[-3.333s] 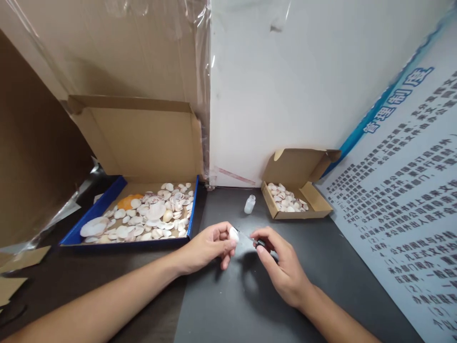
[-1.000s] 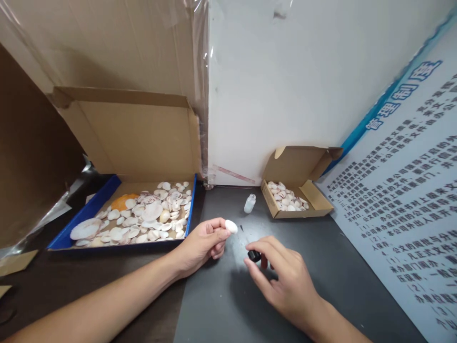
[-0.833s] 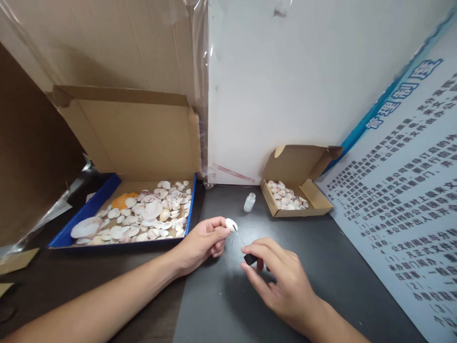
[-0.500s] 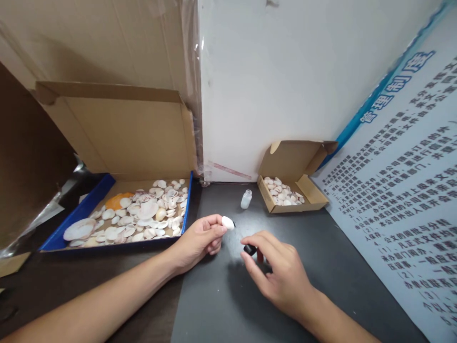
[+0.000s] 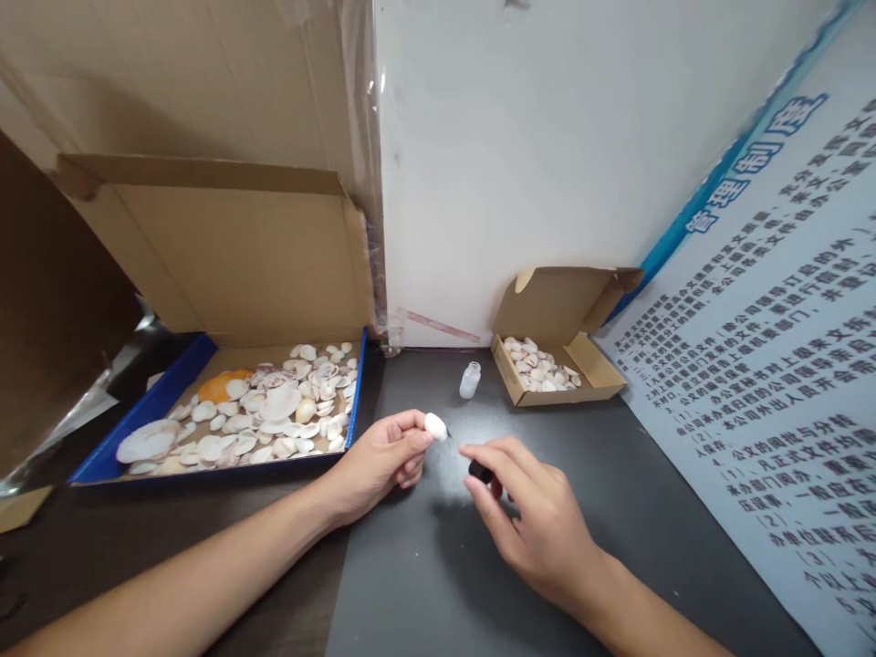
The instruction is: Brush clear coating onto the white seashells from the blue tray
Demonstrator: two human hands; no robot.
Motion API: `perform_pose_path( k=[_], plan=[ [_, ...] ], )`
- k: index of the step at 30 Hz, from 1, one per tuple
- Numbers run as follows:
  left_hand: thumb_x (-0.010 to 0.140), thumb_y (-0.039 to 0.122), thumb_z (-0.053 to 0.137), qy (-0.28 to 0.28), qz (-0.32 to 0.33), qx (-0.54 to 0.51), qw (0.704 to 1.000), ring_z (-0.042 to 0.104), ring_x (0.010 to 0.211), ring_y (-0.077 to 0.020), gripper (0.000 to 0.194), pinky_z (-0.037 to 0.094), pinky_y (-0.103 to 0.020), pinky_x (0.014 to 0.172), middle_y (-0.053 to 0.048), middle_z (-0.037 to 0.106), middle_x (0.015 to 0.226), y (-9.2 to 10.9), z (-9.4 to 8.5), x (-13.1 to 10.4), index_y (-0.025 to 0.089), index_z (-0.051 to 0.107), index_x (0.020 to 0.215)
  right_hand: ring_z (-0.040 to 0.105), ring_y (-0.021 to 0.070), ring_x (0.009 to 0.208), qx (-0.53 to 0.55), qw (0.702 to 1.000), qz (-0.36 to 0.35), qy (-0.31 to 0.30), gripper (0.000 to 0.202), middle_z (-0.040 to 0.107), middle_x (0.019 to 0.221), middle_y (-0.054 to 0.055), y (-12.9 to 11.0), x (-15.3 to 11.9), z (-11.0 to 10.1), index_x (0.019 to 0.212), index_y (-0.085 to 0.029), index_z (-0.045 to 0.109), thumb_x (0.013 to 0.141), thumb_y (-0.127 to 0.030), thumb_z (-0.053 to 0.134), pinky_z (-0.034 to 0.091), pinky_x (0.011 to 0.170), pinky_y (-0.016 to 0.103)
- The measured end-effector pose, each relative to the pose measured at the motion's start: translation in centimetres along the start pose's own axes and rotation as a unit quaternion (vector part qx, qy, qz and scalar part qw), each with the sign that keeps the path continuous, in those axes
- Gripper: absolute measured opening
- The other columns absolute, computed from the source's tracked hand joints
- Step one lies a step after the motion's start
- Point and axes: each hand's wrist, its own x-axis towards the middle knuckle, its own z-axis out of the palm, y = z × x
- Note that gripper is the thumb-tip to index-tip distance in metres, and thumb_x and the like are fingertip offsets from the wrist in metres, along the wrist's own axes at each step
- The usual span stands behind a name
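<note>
Poster [image 5: 773, 365] on right wall: big blue heading "管理制度", then rows of small black Chinese print w/ numbered items, too small to read. No other text.

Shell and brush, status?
Left hand pinches white shell. Right hand holds black-capped brush, tip at shell. Open bottle stands behind, apart. Nothing between.

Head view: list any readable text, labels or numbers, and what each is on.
"管理制度": blue heading on the white poster at right.
Poster body text: black Chinese lines, too skewed and blurred to quote.
Small bottle, both cardboard boxes: no text visible.
</note>
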Motion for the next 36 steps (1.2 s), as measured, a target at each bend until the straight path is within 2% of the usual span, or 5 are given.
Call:
perform_pose_path(
  k=[11,15,30,33,36],
  plan=[
    [0.081,0.038,0.071,0.003,-0.003,0.011,1.0,0.027,0.043,-0.004,0.029,0.02,-0.019,0.045,0.011,0.035,0.046,-0.12,-0.05,0.0,0.016,0.052,0.082,0.059,0.0114,0.067,-0.021,1.0,0.015,0.01,0.018,0.063,0.087,0.004,0.1,0.03,-0.06,0.111,-0.017,0.059,0.095,-0.02,0.051,0.047,0.06,0.023],
    [0.08,0.04,0.071,0.006,-0.008,0.011,1.0,0.027,0.042,-0.0039,0.031,0.021,-0.019,0.045,0.011,0.034,0.045,-0.08,0.02,0.02,0.017,0.05,0.078,0.061,0.0112,0.069,-0.005,1.0,-0.013,0.014,0.02,0.064,0.089,0.006,0.03,0.17,-0.17,0.112,-0.015,0.059,0.095,-0.019,0.05,0.048,0.062,0.022],
    [0.083,0.042,0.068,-0.008,-0.012,0.023,1.0,0.026,0.043,-0.0036,0.032,0.021,-0.02,0.046,0.011,0.032,0.049,-0.02,0.06,-0.01,0.017,0.047,0.079,0.054,0.0091,0.057,0.008,0.999,0.036,0.021,0.014,0.06,0.076,0.001,0.39,0.42,-0.65,0.099,-0.017,0.059,0.096,-0.024,0.047,0.042,0.056,0.021],
    [0.083,0.043,0.067,-0.018,-0.018,0.034,0.999,0.027,0.044,-0.0039,0.032,0.023,-0.02,0.047,0.01,0.034,0.05,0.13,0.15,-0.14,0.017,0.048,0.08,0.055,0.0083,0.059,0.041,0.999,0.021,-0.003,0.014,0.062,0.081,0.001,0.52,0.34,-0.51,0.104,-0.018,0.058,0.096,-0.023,0.048,0.044,0.059,0.02],
    [0.082,0.042,0.068,-0.019,-0.017,0.029,0.999,0.028,0.044,-0.004,0.031,0.023,-0.02,0.047,0.01,0.035,0.051,0.24,0.22,-0.21,0.017,0.049,0.081,0.057,0.0097,0.062,0.014,0.997,0.061,-0.04,0.014,0.063,0.081,0.001,0.73,0.28,-0.29,0.1,-0.019,0.06,0.096,-0.024,0.049,0.043,0.06,0.021]
  ],
)
